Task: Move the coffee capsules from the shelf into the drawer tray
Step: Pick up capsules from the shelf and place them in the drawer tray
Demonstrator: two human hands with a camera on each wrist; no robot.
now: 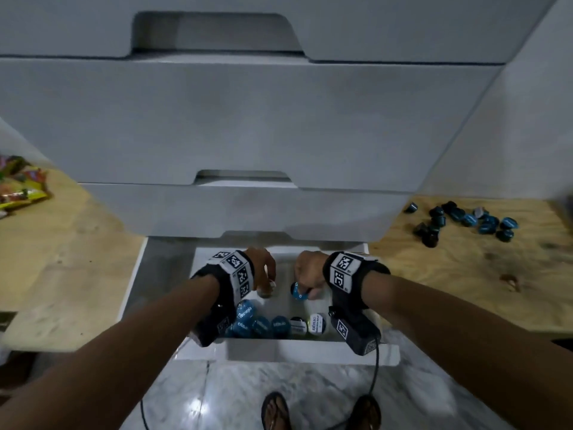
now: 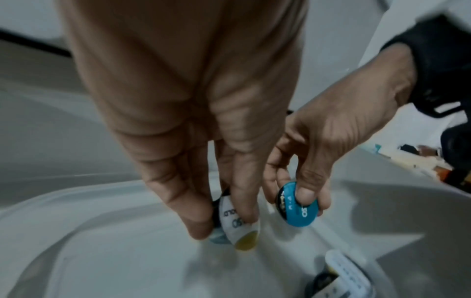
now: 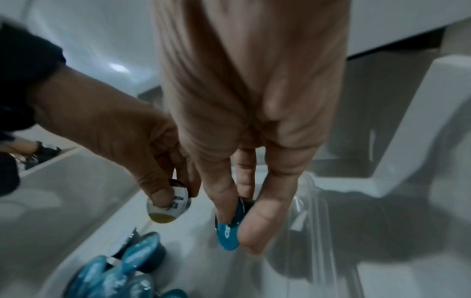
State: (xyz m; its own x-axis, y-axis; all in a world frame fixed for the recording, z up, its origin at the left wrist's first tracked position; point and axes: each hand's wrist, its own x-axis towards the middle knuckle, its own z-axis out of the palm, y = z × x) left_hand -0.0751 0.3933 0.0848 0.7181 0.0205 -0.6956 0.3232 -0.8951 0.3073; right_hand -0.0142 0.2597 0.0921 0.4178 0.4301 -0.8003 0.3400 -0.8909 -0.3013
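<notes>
Both hands hang over the white drawer tray point(image 1: 310, 347) in the open bottom drawer. My left hand point(image 1: 263, 271) pinches a white-lidded capsule point(image 2: 238, 223) with a yellow patch, also seen in the right wrist view as the white capsule point(image 3: 169, 203). My right hand point(image 1: 307, 274) pinches a blue-lidded capsule point(image 1: 298, 291), the blue capsule point(image 3: 229, 231) between thumb and fingers, blue capsule point(image 2: 297, 205). Both capsules hang just above the tray floor. Several blue and white capsules point(image 1: 273, 325) lie in a row at the tray's near end.
A pile of dark and blue capsules point(image 1: 465, 221) lies on the wooden shelf point(image 1: 465, 274) at right. Colourful packets point(image 1: 18, 184) sit on the wooden surface at left. White drawer fronts point(image 1: 248, 119) overhang the tray's far end. My feet stand on the marble floor point(image 1: 235, 395).
</notes>
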